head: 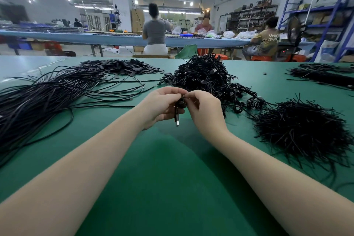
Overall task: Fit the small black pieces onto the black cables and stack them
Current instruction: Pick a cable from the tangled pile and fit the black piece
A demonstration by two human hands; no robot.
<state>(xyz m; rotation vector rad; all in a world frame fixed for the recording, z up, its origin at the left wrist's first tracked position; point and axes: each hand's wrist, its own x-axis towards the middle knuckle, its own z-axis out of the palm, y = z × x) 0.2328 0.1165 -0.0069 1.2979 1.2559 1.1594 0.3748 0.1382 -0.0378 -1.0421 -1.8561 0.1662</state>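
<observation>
Head view | left hand point(162, 104) and right hand point(201, 105) each grip one coiled cable point(180, 104) above desk point(172, 159) | step: likely fitting piece | next: add to stack point(206, 76)

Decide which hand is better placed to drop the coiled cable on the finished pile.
Right, probably. The right hand is nearer the finished pile, which lies ahead and to its side; the left hand would cross over. Both hold the coiled cable.
</observation>
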